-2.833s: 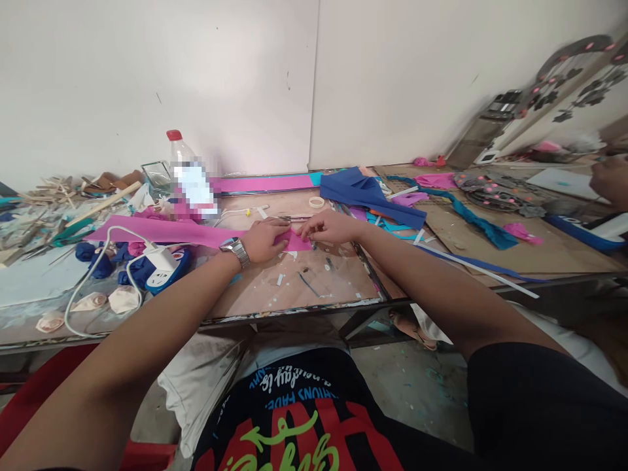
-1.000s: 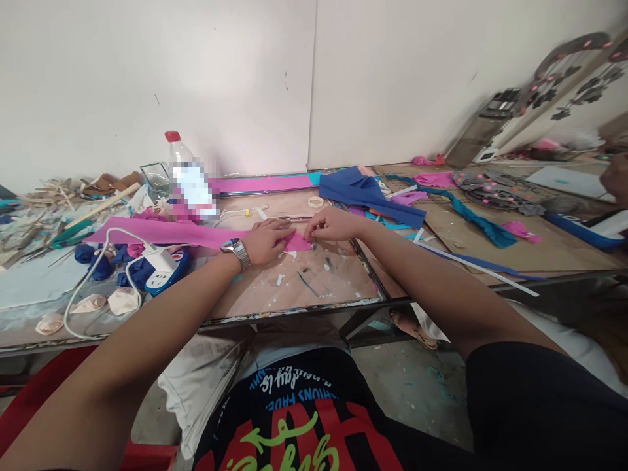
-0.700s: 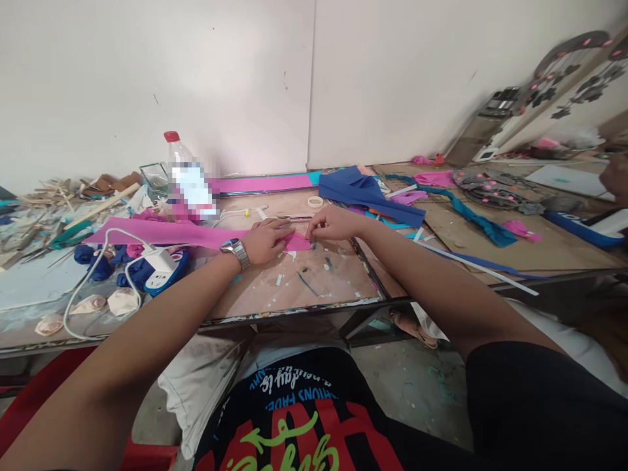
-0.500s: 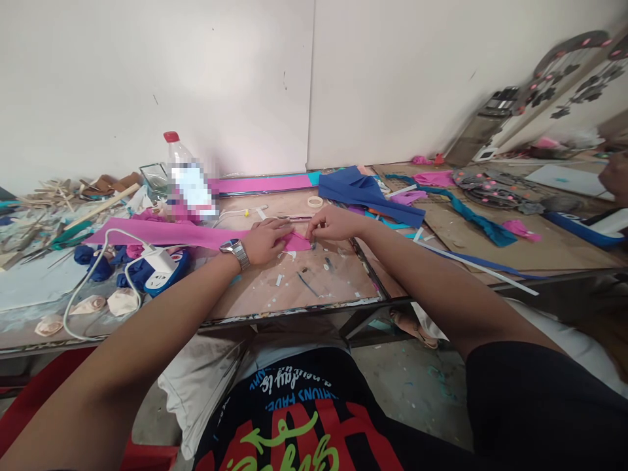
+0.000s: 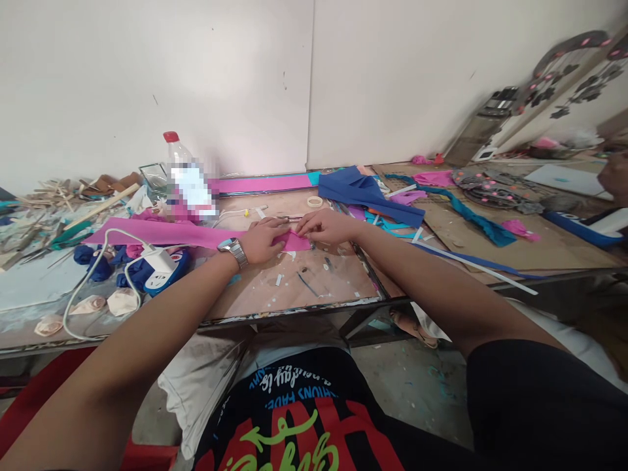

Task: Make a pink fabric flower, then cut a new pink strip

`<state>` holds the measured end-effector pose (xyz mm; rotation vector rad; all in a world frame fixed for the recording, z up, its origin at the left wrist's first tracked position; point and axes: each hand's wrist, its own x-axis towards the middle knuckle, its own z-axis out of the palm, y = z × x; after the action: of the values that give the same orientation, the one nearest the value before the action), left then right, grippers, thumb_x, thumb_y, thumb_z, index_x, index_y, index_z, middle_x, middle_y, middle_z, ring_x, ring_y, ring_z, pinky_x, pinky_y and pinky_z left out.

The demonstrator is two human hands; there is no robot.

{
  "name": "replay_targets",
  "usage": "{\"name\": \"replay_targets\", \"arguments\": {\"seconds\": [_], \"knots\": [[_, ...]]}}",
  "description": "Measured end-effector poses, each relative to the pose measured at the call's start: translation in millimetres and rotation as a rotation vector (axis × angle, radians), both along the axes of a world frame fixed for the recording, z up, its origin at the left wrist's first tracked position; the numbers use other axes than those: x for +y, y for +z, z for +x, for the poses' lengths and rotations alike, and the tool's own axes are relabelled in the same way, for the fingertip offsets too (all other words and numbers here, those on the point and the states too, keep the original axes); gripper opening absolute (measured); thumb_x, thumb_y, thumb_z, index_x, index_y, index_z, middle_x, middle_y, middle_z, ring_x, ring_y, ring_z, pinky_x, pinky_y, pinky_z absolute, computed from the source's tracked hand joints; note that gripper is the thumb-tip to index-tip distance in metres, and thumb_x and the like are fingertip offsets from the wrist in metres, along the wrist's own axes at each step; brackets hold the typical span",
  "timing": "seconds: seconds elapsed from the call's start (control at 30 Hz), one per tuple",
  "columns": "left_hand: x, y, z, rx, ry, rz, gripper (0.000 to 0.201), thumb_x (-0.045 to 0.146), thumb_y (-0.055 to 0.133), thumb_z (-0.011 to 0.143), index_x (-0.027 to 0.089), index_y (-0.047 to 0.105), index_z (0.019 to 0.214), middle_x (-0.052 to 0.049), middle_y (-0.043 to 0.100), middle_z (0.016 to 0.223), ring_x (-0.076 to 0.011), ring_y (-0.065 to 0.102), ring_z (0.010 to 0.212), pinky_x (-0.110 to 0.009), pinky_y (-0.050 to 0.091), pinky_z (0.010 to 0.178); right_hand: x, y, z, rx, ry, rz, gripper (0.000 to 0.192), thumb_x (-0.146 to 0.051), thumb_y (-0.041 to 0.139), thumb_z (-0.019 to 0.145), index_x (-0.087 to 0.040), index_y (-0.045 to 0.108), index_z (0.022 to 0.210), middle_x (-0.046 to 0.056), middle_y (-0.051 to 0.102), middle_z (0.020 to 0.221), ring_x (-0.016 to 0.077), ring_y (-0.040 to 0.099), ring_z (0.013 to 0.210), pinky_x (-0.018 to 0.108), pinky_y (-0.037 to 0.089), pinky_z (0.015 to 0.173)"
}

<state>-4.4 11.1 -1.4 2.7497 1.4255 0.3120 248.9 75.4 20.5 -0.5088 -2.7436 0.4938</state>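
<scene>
A long pink strip of fabric (image 5: 161,231) lies across the worktable (image 5: 294,288), running from the left to the middle. My left hand (image 5: 262,238), with a metal watch on the wrist, presses down on the strip's right end. My right hand (image 5: 326,226) pinches the folded tip of the same strip, fingers touching those of the left hand. The fold itself is partly hidden under my fingers.
A plastic bottle (image 5: 184,176) with a red cap stands behind the strip. A white power strip (image 5: 159,265) with its cable lies left, among blue fabric rolls (image 5: 101,265). Blue fabric (image 5: 367,193), a tape roll (image 5: 315,201) and scraps lie right. Another person's hand (image 5: 615,176) shows far right.
My right hand has lowered onto the strip's tip and shifted slightly left toward the left hand. The left hand has stayed in place on the fabric.
</scene>
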Motion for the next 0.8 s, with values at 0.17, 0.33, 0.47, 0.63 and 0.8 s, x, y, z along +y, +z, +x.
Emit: {"name": "replay_targets", "arguments": {"seconds": [0.17, 0.33, 0.47, 0.63, 0.8], "knots": [[-0.6, 0.4, 0.8, 0.003, 0.010, -0.007, 0.057, 0.038, 0.046, 0.093, 0.025, 0.054, 0.148, -0.006, 0.044, 0.161, -0.0298, 0.041, 0.147, -0.053, 0.034, 0.121, 2.3, -2.1, -0.5, -0.029, -0.002, -0.048, 0.033, -0.014, 0.059, 0.080, -0.024, 0.084, 0.099, 0.000, 0.078, 0.117, 0.0185, 0.072, 0.110, 0.027, 0.053, 0.100], [-0.2, 0.5, 0.5, 0.003, 0.017, -0.021, 0.058, 0.038, 0.046, 0.092, 0.022, 0.054, 0.147, -0.007, 0.043, 0.161, -0.0300, 0.040, 0.148, -0.052, 0.032, 0.123, 2.0, -1.1, -0.5, -0.059, -0.026, -0.041, 0.033, -0.014, 0.059, 0.081, -0.023, 0.083, 0.102, 0.002, 0.077, 0.120, 0.0193, 0.072, 0.112, 0.028, 0.053, 0.101], [0.1, 0.2, -0.1, -0.008, 0.016, -0.020, 0.058, 0.038, 0.046, 0.092, 0.022, 0.054, 0.148, -0.007, 0.044, 0.161, -0.0301, 0.040, 0.148, -0.052, 0.031, 0.123, -0.5, 1.9, -0.4, -0.066, -0.035, -0.033, 0.031, -0.014, 0.062, 0.081, -0.022, 0.083, 0.102, 0.003, 0.078, 0.117, 0.0203, 0.073, 0.110, 0.030, 0.054, 0.099], [-0.7, 1.0, 0.1, -0.011, 0.018, -0.023, 0.059, 0.038, 0.046, 0.092, 0.023, 0.053, 0.149, -0.007, 0.044, 0.161, -0.0291, 0.040, 0.148, -0.050, 0.030, 0.124, -1.8, 3.2, -0.8, -0.085, -0.030, 0.000, 0.030, -0.015, 0.062, 0.083, -0.023, 0.083, 0.102, 0.002, 0.079, 0.116, 0.0187, 0.073, 0.109, 0.028, 0.055, 0.097], [-1.4, 1.8, 0.5, -0.009, 0.014, -0.026, 0.060, 0.037, 0.046, 0.092, 0.022, 0.053, 0.149, -0.008, 0.044, 0.161, -0.0296, 0.040, 0.148, -0.051, 0.030, 0.124, -1.2, 4.2, -0.9, -0.109, 0.004, 0.075, 0.030, -0.015, 0.061, 0.084, -0.022, 0.083, 0.102, 0.003, 0.078, 0.116, 0.0195, 0.073, 0.110, 0.031, 0.053, 0.102]]}}
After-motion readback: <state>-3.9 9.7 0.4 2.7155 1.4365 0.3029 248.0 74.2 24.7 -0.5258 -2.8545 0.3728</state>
